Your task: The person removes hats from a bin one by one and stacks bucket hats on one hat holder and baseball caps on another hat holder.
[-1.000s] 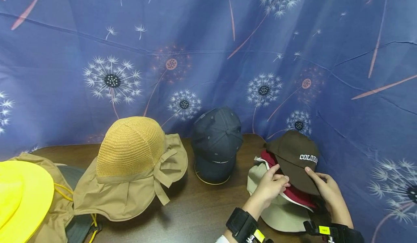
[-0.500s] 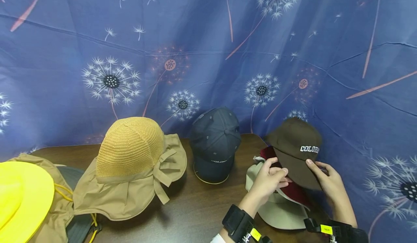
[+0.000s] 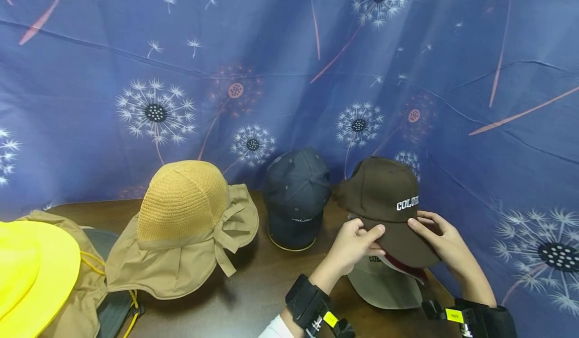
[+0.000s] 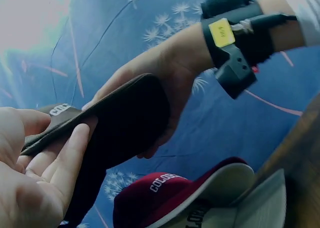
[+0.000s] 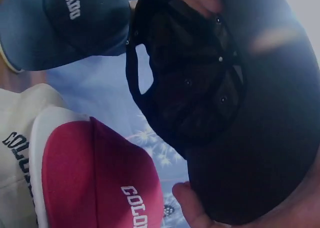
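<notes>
Both my hands hold a brown baseball cap (image 3: 389,192) by its brim, raised above a stack of caps. My left hand (image 3: 350,245) pinches the brim's left edge between thumb and fingers. At the opposite edge, my right hand (image 3: 441,240) grips with its thumb on top. Below are a red cap (image 4: 160,193) with a white-edged brim and a beige cap (image 3: 386,285), largely hidden from the head view. The right wrist view shows the brown cap's dark hollow underside (image 5: 190,83) and back opening, apart from the red cap (image 5: 105,173).
A navy cap (image 3: 298,187) stands left of the hands. Farther left are a tan woven sun hat (image 3: 183,207) with a bow and a bright yellow hat (image 3: 36,272) on other hats. Blue dandelion-print cloth (image 3: 280,51) hangs behind and right of the brown table (image 3: 253,298).
The brown cap has risen off the red cap and shifted left towards the navy cap. Both hands moved left with it, keeping their hold on the brim.
</notes>
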`<move>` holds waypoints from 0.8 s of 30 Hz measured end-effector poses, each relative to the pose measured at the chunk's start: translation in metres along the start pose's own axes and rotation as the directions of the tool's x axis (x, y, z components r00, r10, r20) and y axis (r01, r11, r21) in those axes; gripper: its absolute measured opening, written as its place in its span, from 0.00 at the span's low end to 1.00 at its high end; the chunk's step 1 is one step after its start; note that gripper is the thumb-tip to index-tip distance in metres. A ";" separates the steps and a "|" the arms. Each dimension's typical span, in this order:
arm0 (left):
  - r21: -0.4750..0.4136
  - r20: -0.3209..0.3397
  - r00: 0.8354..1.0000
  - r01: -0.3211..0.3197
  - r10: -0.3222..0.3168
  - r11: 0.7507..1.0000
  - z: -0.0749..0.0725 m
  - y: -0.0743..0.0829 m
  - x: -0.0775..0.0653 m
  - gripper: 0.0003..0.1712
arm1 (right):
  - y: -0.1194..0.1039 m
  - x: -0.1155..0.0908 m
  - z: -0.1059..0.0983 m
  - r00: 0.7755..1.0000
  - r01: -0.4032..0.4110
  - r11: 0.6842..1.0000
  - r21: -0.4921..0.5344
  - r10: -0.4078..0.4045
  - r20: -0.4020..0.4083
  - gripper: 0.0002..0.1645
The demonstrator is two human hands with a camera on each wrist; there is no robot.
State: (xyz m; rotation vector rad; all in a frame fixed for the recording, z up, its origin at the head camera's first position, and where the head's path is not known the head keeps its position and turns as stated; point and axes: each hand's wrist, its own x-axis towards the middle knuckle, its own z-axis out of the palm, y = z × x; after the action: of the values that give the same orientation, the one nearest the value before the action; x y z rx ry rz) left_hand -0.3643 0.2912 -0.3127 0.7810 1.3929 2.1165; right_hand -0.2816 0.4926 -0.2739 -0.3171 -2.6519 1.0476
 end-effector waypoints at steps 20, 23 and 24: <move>0.051 -0.031 0.964 -0.264 0.265 0.963 -0.004 0.022 -0.041 0.18 | -0.035 -0.020 0.014 0.987 0.066 0.983 0.171 -0.039 -0.158 0.36; 0.119 -0.054 0.942 -0.324 0.332 0.938 -0.003 0.024 -0.045 0.20 | -0.044 -0.025 0.021 0.986 0.080 0.950 0.301 -0.031 -0.163 0.39; 0.137 -0.061 0.935 -0.339 0.349 0.931 -0.002 0.025 -0.046 0.20 | -0.047 -0.027 0.024 0.987 0.093 0.922 0.375 -0.037 -0.154 0.38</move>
State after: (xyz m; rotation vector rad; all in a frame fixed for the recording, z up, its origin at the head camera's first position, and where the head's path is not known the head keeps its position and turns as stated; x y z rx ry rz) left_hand -0.3347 0.2503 -0.2989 1.0644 1.5371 2.3650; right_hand -0.2691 0.4359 -0.2627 -0.2096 -2.2511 1.4265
